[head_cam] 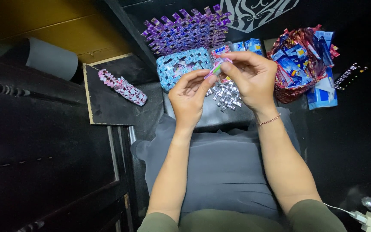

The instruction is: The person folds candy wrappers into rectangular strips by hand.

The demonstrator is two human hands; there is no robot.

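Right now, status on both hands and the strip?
Left hand and right hand both pinching folded wrapper strip. Held over silver folded pieces. Woven mats behind, wrapper basket right. Nothing blocking.

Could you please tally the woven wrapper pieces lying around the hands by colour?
Purple woven piece: 1
Light blue woven piece: 1
Pink woven piece: 1
Red woven basket: 1
Total: 4

A dim room is seen, with dark wooden furniture (44, 163) at left and a yellow-brown floor (44, 25) behind.
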